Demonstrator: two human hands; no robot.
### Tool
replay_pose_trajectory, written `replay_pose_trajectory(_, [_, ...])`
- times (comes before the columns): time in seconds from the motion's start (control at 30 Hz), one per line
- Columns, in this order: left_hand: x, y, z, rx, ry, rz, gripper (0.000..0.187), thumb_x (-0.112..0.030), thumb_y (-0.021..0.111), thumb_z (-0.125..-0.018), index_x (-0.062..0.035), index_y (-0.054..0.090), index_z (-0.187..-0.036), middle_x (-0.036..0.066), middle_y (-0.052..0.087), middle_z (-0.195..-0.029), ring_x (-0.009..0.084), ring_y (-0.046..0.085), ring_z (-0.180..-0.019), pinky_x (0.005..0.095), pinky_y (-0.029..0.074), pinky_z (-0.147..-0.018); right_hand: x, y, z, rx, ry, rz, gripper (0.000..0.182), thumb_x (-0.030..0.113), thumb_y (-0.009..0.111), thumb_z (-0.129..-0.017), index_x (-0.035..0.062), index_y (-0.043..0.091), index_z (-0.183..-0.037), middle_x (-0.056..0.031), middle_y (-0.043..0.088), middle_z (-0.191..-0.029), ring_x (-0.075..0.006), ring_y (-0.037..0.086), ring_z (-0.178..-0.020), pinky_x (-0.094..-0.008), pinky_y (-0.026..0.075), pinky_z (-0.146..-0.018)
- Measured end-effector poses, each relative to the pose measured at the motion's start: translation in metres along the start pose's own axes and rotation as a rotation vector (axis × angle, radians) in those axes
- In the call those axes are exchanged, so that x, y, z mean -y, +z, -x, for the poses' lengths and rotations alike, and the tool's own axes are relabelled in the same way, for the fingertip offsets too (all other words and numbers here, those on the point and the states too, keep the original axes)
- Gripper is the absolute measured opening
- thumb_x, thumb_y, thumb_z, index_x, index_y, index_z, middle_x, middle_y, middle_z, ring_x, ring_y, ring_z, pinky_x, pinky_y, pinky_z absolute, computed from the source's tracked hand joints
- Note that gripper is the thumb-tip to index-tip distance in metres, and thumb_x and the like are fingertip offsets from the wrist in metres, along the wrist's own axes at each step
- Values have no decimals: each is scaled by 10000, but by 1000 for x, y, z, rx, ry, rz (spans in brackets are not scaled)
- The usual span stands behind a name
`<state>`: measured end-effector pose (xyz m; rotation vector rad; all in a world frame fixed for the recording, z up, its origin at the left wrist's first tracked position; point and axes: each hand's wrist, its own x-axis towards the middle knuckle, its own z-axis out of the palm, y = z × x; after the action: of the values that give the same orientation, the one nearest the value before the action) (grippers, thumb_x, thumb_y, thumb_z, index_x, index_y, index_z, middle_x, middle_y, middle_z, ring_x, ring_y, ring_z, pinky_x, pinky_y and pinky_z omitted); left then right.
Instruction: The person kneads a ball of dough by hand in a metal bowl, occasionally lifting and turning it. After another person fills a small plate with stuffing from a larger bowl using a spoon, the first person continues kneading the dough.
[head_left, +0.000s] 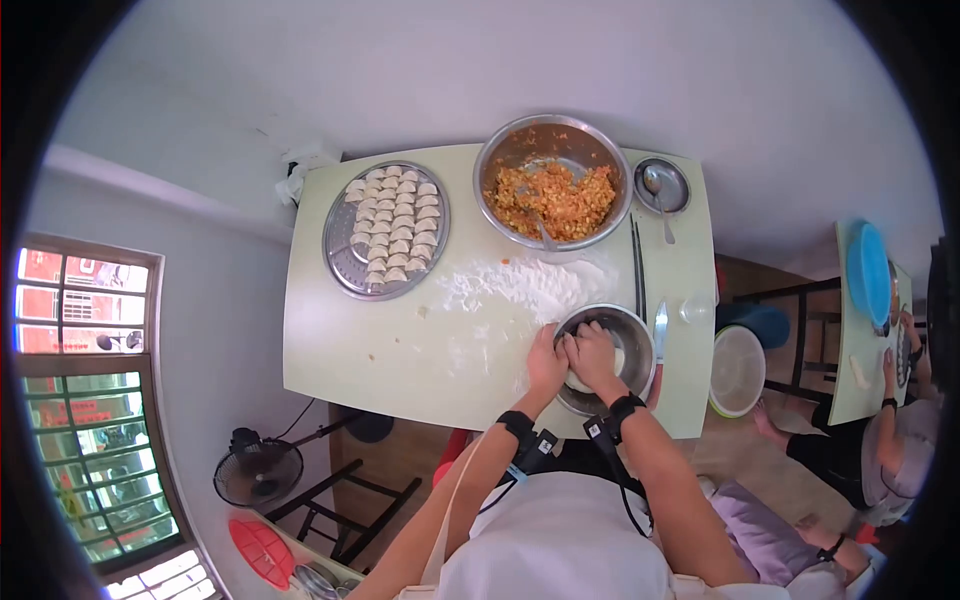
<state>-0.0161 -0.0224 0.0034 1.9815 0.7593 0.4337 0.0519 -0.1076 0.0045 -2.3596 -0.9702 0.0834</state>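
Both of my hands are at a steel bowl (645,335) near the table's front edge, close together. My left hand (545,362) is at the bowl's left rim, its fingers bent inward and partly hidden. My right hand (592,355) reaches inside, fingers curled down over pale dough (618,360) that shows only in part. White flour (530,285) is spread on the table behind the bowl. A knife (660,335) lies just right of it, beside dark chopsticks (638,265).
A large bowl of orange filling (560,205) stands at the back, with a small bowl and spoon (662,187) to its right. Dumplings fill much of a round tray (343,262) at left. Another person (880,440) works at a second table on the right.
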Motion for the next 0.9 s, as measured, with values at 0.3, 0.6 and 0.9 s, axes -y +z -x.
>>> replay_pose_trajectory(0.3, [14, 6, 2, -7, 40, -34, 256, -49, 560, -795, -42, 564, -1051, 207, 609, -915, 378, 593, -829, 417, 469, -728, 17, -51, 44, 92, 45, 68, 293, 233, 585, -775, 57, 595, -541, -88, 580, -617, -269, 572, -666, -439, 407, -633])
replay_pose_trajectory(0.6, [10, 4, 2, 7, 77, -48, 250, -32, 560, -806, -7, 551, -1054, 214, 603, -910, 375, 594, -816, 408, 467, -713, 15, -38, 51, -133, 97, 41, 290, 209, 614, -746, 72, 569, -495, -78, 517, -521, -267, 546, -529, -423, 374, -526])
replay_pose_trajectory(0.9, [1, -4, 2, 102, -30, 1, 257, -4, 532, -800, 3, 528, -1057, 207, 558, -946, 400, 544, -888, 429, 446, -771, 6, -16, 29, -85, -38, 35, 193, 179, 599, -714, 95, 548, -548, -56, 514, -610, -247, 529, -616, -385, 372, -591])
